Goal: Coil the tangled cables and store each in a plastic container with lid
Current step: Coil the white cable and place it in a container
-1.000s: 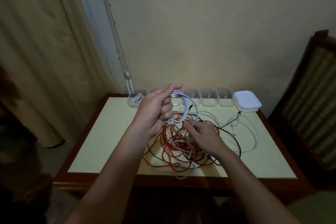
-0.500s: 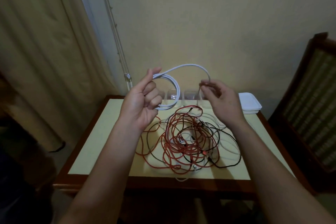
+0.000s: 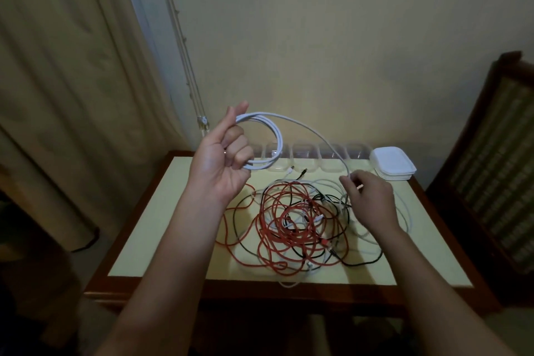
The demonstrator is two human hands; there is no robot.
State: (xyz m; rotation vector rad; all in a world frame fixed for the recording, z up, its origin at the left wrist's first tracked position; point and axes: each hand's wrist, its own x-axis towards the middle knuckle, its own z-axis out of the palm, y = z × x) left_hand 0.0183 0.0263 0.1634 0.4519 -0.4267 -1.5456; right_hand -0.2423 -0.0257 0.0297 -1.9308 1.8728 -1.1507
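My left hand is raised above the table and grips several loops of a white cable. One strand of that cable arcs to the right and down into my right hand, which pinches it just above the tangle. A heap of red, black and white cables lies on the pale yellow tabletop. A row of clear plastic containers stands along the far edge. Beside them at the right sits a stack of white lids.
A beige curtain hangs at the left, with a thin cord running down the wall. A dark wooden chair with a woven back stands close to the table's right side. The table has a dark wooden rim.
My right hand has dropped from near the left hand down to the tangle, sliding along the white strand. The left hand has lifted slightly with its loops.
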